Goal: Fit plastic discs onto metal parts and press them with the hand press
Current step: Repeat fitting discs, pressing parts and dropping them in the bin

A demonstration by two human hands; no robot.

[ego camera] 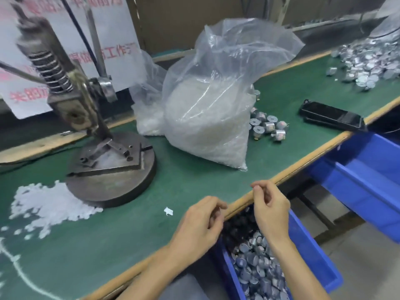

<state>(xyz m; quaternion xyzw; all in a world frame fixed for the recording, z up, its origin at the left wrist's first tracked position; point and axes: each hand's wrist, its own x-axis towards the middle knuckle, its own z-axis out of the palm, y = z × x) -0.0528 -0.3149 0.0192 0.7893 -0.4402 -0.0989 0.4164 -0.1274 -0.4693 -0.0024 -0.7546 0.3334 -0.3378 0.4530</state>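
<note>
My left hand [201, 224] hovers over the table's front edge with its fingers curled round a small metal part; only a dark sliver of it shows at the fingertips. My right hand [270, 210] is just to its right, above the blue bin of metal parts [257, 263]. Its thumb and forefinger are pinched together, and whatever lies between them is too small to make out. The hand press [104, 161] stands on its round base at the left. A heap of white plastic discs [47, 204] lies in front of the press.
A big clear bag of white discs [207, 118] sits mid-table, with a few metal parts [267, 126] beside it. More metal parts [365, 63] are piled at the far right. A black phone [331, 116] lies near the edge. An empty blue bin [368, 176] stands at the right.
</note>
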